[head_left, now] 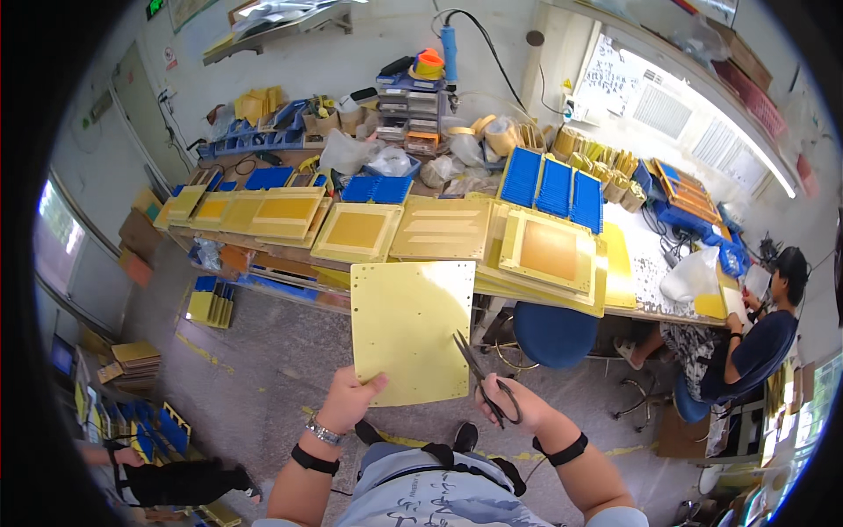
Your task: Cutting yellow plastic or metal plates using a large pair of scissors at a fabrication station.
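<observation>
The left hand point(356, 395) pinches a yellow sheet point(411, 327) by its lower-left corner, before the table's point(650, 274) front edge; the right hand point(502, 400) grips scissors point(477, 370), tips slanting up-left over the sheet's right edge.

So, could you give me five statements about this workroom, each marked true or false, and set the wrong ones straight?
1. The left-hand grip holds a yellow sheet. True.
2. The right-hand grip holds a hammer. False: it holds scissors.
3. Small dark dots show on the sheet. True.
4. The round stool beyond the scissors is red. False: it is blue.
5. A co-worker sits at the picture's right. True.
</observation>
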`<state>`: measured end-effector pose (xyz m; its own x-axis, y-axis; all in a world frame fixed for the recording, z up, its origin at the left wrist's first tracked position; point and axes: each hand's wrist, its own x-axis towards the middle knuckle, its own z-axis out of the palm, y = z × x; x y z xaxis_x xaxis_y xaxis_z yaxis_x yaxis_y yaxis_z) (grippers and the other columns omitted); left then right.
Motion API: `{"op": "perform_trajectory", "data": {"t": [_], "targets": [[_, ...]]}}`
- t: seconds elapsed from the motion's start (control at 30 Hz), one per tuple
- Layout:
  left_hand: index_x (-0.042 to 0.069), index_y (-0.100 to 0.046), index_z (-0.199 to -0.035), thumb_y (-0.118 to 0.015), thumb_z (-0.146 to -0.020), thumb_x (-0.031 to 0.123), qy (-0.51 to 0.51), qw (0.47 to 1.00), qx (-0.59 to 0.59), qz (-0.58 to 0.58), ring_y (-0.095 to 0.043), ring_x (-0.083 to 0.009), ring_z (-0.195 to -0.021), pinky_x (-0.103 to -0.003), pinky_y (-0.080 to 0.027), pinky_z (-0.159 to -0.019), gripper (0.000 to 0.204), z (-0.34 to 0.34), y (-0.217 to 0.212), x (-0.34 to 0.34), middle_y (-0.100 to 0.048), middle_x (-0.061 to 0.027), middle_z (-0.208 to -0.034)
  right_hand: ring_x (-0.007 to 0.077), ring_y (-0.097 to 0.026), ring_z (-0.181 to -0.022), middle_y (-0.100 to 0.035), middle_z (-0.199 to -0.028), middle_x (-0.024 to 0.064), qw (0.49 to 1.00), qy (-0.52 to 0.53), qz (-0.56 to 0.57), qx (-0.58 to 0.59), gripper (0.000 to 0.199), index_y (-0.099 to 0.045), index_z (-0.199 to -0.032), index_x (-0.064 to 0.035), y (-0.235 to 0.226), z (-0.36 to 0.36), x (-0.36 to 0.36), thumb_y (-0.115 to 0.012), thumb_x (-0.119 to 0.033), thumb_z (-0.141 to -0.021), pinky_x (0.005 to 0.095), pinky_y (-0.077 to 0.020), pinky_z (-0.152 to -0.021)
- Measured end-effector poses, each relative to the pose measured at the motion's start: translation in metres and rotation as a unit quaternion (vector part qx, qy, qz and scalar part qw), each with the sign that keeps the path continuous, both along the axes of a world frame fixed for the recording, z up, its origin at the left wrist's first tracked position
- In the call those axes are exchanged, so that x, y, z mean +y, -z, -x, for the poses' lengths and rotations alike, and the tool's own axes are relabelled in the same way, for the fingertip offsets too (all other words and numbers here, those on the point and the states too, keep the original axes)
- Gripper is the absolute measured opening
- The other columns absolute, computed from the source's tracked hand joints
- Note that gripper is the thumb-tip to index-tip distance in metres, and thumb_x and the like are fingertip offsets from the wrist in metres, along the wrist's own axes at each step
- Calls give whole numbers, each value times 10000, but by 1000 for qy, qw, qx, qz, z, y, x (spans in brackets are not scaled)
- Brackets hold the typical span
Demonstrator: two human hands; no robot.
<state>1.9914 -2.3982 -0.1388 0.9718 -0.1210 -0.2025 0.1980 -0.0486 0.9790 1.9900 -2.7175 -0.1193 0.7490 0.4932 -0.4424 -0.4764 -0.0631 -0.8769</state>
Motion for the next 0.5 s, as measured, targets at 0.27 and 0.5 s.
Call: {"op": "perform_trajectory", "data": {"t": [0.27,0.5], "targets": [[-19,-711,-1183,-674,-975,123,23,998,39,-49,-670,-95,-910,-279,-543,-798,255,11,-14,-46,-754,-56,-1039,122,-494,-567,-513,-689,19,999,-9,-3,40,599,-524,-799,-77,15,-2,-40,-428,-621,-1032,272,-421,-536],[8,-694,-1203,-673,-987,231,69,990,-33,-119,-608,-75,-806,-295,-527,-742,311,17,9,-53,-751,-60,-938,162,-500,-479,-518,-608,43,990,52,-29,124,631,-525,-751,-54,78,1,-55,-378,-590,-1052,316,-382,-444]]}}
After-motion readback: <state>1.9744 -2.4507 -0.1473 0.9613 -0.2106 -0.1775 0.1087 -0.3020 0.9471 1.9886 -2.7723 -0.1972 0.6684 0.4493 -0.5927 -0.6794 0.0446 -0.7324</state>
